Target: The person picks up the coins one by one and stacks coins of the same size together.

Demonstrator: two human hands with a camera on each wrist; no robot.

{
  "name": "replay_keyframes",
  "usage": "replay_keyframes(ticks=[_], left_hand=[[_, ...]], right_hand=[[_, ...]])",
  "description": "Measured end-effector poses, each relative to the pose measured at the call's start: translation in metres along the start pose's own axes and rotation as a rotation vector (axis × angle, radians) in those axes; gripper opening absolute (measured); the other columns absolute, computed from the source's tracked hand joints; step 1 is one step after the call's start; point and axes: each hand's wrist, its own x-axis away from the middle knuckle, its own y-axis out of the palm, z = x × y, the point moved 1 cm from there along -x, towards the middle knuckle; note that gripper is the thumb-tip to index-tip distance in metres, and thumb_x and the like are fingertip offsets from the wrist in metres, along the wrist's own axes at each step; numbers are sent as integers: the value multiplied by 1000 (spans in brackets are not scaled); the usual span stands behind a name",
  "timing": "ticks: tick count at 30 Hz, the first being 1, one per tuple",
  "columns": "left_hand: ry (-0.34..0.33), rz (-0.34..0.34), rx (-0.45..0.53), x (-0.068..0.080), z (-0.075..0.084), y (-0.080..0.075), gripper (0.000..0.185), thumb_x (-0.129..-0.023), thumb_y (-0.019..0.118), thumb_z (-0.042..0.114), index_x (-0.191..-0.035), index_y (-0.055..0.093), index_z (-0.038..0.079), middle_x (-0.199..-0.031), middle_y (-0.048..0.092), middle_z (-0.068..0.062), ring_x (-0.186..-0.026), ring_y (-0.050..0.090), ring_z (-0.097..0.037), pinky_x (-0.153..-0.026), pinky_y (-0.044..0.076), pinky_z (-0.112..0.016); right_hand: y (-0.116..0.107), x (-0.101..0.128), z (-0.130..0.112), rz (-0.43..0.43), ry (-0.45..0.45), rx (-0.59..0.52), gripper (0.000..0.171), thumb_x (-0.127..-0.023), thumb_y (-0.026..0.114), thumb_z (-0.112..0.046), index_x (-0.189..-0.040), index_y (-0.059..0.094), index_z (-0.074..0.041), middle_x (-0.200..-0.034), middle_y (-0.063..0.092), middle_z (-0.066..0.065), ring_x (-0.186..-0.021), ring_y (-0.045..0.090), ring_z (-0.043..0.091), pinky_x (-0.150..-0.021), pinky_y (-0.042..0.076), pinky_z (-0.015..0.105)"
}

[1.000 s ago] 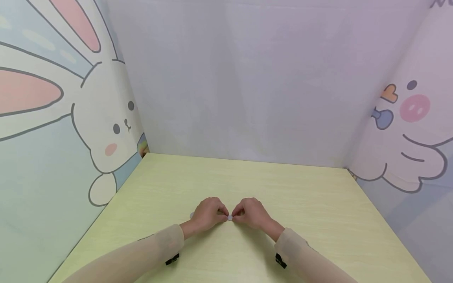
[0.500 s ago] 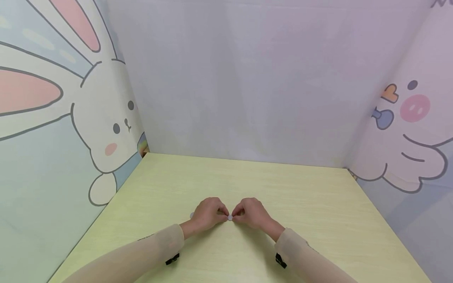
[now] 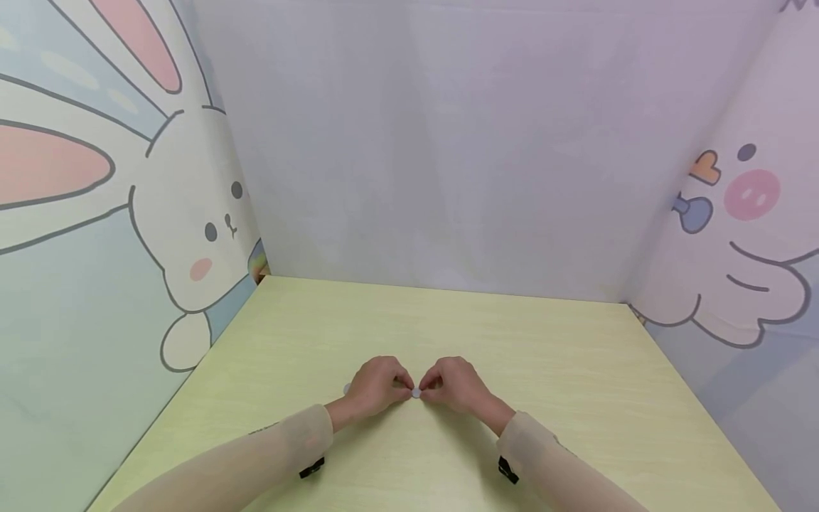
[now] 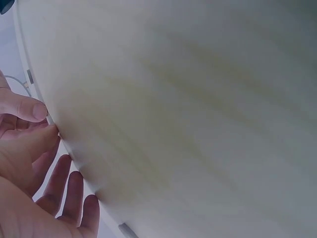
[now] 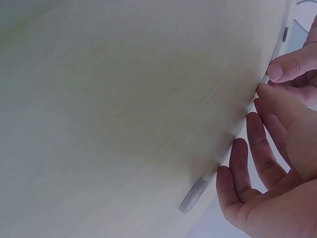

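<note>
A small pale grey round disc (image 3: 416, 393) lies at the middle of the table, between both hands. My left hand (image 3: 379, 385) touches its left edge with thumb and index fingertips. From the other side, my right hand (image 3: 456, 385) holds its right edge the same way. The remaining fingers of the left hand (image 4: 44, 198) and the right hand (image 5: 272, 163) rest their tips on the tabletop. A second grey disc (image 3: 347, 389) sits left of my left hand, partly hidden by it. Beside my right hand lies another grey disc (image 5: 193, 196), hidden in the head view.
The pale yellow wooden table (image 3: 537, 341) reaches back to a plain light curtain (image 3: 409, 142). Cloth with a rabbit picture (image 3: 185, 213) hangs on the left, and patterned cloth (image 3: 755, 270) on the right. Black straps (image 3: 312, 468) show under both sleeves.
</note>
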Motion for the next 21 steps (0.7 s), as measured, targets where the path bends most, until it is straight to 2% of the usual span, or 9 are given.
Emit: replay_keyframes(ticks=[7,12,16,21], left_hand=[[5,2,11,1,-1,-1,4,-87,89,15,-88,86,14,-87,75,4,-87,67,-19,-78,52,-32],[-28,6,10,2,-2,-5,4,-89,88,15,-91,86,16,-90,74,5,-90,68,-17,-80,54,-33],[-55,31,-9,1,-4,-12,5,-90,85,15,-94,85,18,-94,74,6,-95,69,-18,-86,56,-39],[-21,86,-33,3,-6,-27,5,-91,85,16,-96,84,17,-98,76,5,-99,70,-24,-88,56,-43]], right_hand=[[-1,-1,1,-2,-15,-26,4,-87,88,-11,-90,85,-12,-86,78,-6,-79,67,13,-70,51,25],[-7,1,4,15,-10,-55,8,-87,84,-7,-93,86,-11,-89,79,-5,-80,68,10,-72,54,26],[-19,3,8,25,18,-47,10,-90,82,-10,-99,86,-13,-92,78,-7,-84,69,9,-75,56,28],[-40,9,14,58,23,-23,11,-93,81,-15,-104,85,-12,-95,76,-9,-90,70,15,-81,56,32]])
